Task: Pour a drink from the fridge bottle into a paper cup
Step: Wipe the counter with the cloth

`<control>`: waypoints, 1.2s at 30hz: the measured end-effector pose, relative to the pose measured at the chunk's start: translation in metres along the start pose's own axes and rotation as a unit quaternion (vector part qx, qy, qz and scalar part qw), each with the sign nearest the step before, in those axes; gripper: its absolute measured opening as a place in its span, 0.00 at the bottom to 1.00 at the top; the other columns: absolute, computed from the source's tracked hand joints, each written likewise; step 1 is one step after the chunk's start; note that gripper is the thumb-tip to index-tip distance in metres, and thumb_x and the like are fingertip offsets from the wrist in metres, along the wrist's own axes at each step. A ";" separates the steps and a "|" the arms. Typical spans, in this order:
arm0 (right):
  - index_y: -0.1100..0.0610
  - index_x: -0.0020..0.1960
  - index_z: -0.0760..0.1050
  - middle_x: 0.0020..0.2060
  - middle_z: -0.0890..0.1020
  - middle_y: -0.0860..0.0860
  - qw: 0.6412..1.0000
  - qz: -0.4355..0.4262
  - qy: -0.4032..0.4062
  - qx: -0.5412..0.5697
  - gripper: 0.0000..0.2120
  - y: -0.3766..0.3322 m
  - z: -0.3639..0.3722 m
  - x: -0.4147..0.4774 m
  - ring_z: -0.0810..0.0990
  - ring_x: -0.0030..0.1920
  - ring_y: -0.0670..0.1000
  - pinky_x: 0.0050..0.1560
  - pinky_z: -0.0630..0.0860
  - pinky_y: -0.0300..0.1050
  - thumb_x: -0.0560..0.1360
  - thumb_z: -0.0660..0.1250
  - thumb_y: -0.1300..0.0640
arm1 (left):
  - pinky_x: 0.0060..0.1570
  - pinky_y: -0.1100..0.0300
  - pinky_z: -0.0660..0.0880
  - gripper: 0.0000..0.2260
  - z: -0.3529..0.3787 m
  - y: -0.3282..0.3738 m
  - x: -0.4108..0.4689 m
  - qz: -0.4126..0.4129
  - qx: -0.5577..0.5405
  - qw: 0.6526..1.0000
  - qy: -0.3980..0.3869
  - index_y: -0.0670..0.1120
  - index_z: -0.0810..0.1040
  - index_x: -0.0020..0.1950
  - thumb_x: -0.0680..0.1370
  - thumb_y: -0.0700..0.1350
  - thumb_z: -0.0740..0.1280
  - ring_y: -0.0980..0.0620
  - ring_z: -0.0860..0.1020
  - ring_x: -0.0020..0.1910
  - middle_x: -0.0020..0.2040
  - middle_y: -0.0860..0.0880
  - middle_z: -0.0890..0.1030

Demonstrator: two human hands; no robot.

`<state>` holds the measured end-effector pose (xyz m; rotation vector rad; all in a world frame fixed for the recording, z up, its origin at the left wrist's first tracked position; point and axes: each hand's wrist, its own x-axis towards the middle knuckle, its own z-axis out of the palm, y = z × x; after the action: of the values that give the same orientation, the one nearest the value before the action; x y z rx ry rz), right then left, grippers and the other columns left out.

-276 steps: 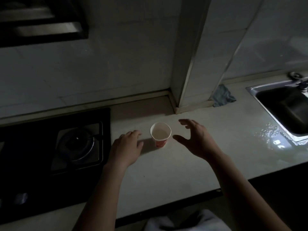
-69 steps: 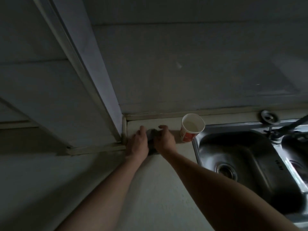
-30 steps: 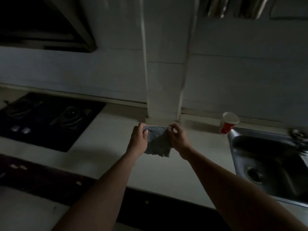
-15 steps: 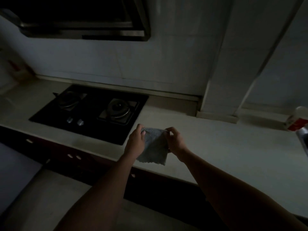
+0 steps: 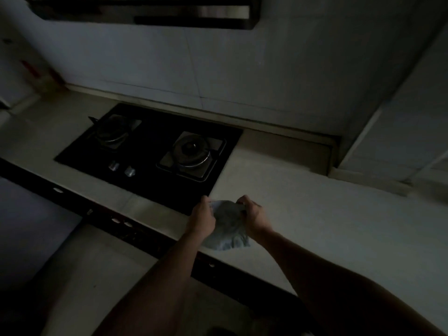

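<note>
So on the head cam feed it's pretty dark, but both hands are on a cloth (image 5: 228,229) and that's basically the whole action. The left hand (image 5: 202,220) has its fingers curled round the cloth's upper left edge, and the right hand (image 5: 254,218) is pinching the upper right edge, so both are clamped on it, with the cloth bunched up between them.

The cloth looks grey-blue, kinda soft and rumpled. It sags down from the two grips in a rounded lump, and the bottom edge is wavy and a bit paler than the rest. It sits over the near part of the countertop (image 5: 327,226), just off the near right corner of the gas hob (image 5: 150,151). Can't tell if the bottom of it is touching the counter or hanging just clear.

The paper cup and the bottle are out of frame, so I can't say where they are.

Rest of the scene: the hob is black glass set into the pale counter, with one burner (image 5: 191,151) on the right, another burner (image 5: 110,129) back left, and two shiny knobs (image 5: 121,168) near the front edge. There's a range hood (image 5: 150,10) up top, a tiled wall (image 5: 218,69) behind, and a boxed-in column (image 5: 400,129) at the right. The dark cabinet front (image 5: 121,226) runs under the counter edge, with the floor (image 5: 97,275) below it.
</note>
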<state>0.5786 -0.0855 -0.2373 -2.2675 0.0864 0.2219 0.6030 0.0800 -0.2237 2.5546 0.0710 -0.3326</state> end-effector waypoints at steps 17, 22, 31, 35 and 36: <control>0.58 0.79 0.45 0.79 0.47 0.55 0.969 -0.065 -0.086 -0.224 0.27 -0.033 0.091 0.068 0.43 0.79 0.53 0.74 0.33 0.46 0.83 0.46 0.51 | 0.56 0.53 0.70 0.09 0.005 -0.037 0.070 0.008 -0.118 0.989 0.084 0.39 0.71 0.60 0.82 0.38 0.59 0.40 0.75 0.59 0.60 0.39 0.75; 0.63 0.77 0.53 0.76 0.57 0.62 0.970 -0.067 -0.045 -0.229 0.34 -0.044 0.094 0.109 0.50 0.78 0.58 0.78 0.44 0.52 0.77 0.36 0.45 | 0.61 0.68 0.63 0.19 0.003 -0.043 0.083 0.074 -0.135 0.987 0.049 0.42 0.66 0.73 0.82 0.37 0.58 0.47 0.70 0.68 0.71 0.41 0.68; 0.62 0.78 0.36 0.77 0.36 0.62 0.939 -0.011 -0.058 -0.338 0.40 -0.022 0.086 0.162 0.35 0.77 0.60 0.77 0.44 0.58 0.79 0.52 0.42 | 0.72 0.54 0.67 0.18 0.026 -0.034 0.134 0.196 -0.129 0.972 0.013 0.53 0.70 0.73 0.83 0.51 0.60 0.55 0.71 0.71 0.69 0.54 0.75; 0.62 0.78 0.36 0.77 0.36 0.60 0.944 0.019 -0.039 -0.328 0.41 -0.018 0.072 0.168 0.34 0.77 0.60 0.77 0.41 0.57 0.79 0.53 0.41 | 0.74 0.52 0.64 0.19 0.031 -0.016 0.148 0.215 -0.051 0.975 -0.001 0.51 0.69 0.74 0.83 0.49 0.60 0.55 0.69 0.72 0.73 0.51 0.71; 0.62 0.78 0.36 0.77 0.36 0.60 0.942 0.032 -0.031 -0.334 0.40 -0.015 0.067 0.168 0.34 0.77 0.60 0.77 0.41 0.57 0.80 0.53 0.42 | 0.75 0.54 0.62 0.19 0.033 -0.010 0.149 0.214 -0.051 0.975 -0.017 0.50 0.68 0.75 0.83 0.47 0.60 0.55 0.67 0.73 0.74 0.50 0.69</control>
<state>0.7365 -0.0228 -0.3004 -2.9329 0.0557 0.4044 0.7391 0.0679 -0.2937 2.3806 -0.4581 -0.1983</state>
